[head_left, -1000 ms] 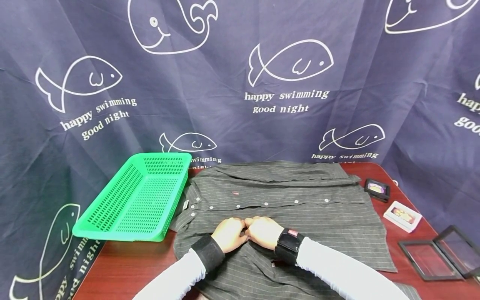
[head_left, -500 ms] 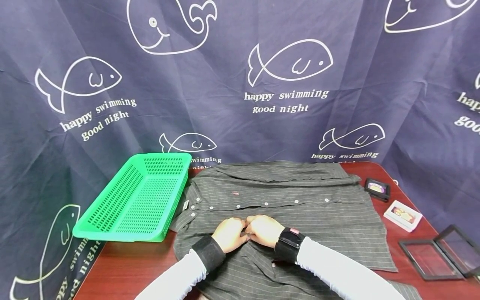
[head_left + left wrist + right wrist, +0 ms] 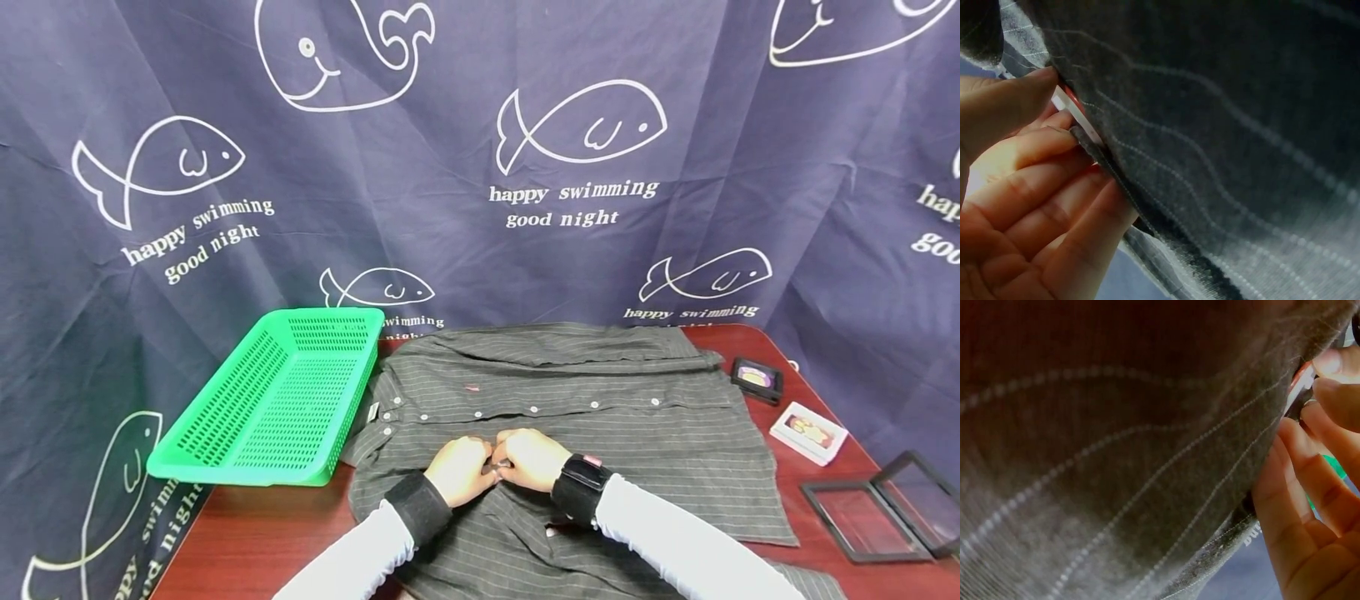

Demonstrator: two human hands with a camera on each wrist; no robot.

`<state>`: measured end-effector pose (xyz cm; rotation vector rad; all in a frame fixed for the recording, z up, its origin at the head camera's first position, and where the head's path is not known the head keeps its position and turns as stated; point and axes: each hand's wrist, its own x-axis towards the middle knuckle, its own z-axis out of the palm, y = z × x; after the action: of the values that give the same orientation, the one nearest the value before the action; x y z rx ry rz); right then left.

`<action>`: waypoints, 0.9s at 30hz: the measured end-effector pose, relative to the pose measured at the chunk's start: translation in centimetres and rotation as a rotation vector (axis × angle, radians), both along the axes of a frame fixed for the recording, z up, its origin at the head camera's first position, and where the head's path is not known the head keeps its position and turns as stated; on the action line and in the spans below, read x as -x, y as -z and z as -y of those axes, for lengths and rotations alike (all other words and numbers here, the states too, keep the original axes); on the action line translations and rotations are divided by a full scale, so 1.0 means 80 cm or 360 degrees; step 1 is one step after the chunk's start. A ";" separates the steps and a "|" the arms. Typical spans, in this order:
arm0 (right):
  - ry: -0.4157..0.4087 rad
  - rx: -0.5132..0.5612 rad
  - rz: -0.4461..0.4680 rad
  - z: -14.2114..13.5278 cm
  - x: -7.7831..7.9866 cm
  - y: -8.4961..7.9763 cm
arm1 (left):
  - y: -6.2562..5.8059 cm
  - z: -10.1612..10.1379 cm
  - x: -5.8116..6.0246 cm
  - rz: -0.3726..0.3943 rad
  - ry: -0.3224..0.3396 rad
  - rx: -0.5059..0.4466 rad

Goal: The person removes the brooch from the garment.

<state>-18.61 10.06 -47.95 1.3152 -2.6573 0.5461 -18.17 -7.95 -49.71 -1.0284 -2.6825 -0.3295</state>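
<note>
A dark grey button-up shirt (image 3: 637, 454) with thin white stripes lies spread over the table. My left hand (image 3: 461, 471) and right hand (image 3: 531, 458) meet at its near middle, fingertips almost together, both pinching the cloth. In the left wrist view, a folded cloth edge (image 3: 1116, 178) runs between the left thumb and fingers. A narrow white strip with a red edge (image 3: 1075, 112) shows there, partly behind the cloth; I cannot tell what it is. The right wrist view shows the right fingers (image 3: 1275, 475) against the cloth, with the same white and red strip (image 3: 1300, 378) near the thumb.
A green plastic basket (image 3: 300, 400) stands at the left, beside the shirt collar. Along the right edge of the red-brown table (image 3: 240, 533) lie a black cartridge-like case (image 3: 757, 379), a white one (image 3: 808, 433) and an opened black-framed clear case (image 3: 862, 521). A blue fish-print curtain (image 3: 420, 183) hangs behind.
Both hands stay at the same spot on the shirt; only the fingertips and the right hand shift very slightly. The basket and cases are where they were.
</note>
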 end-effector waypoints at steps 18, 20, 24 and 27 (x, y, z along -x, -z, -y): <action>-0.0012 0.0109 -0.0108 -0.014 0.004 -0.009 | 0.000 0.000 0.002 -0.0024 0.0013 0.0018; -0.0016 0.0076 -0.0193 -0.016 0.002 -0.007 | 0.001 0.000 0.002 -0.0024 0.0009 0.0035; -0.0027 -0.0013 -0.0397 -0.016 -0.003 -0.001 | 0.001 0.000 0.002 -0.0015 -0.0003 0.0056; -0.0010 -0.0071 -0.0504 -0.016 -0.007 0.003 | -0.002 0.000 0.000 0.0000 0.0000 0.0042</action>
<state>-18.03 11.32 -48.20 1.2988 -2.4190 0.2540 -18.15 -7.97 -49.52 -1.0358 -2.6934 -0.2950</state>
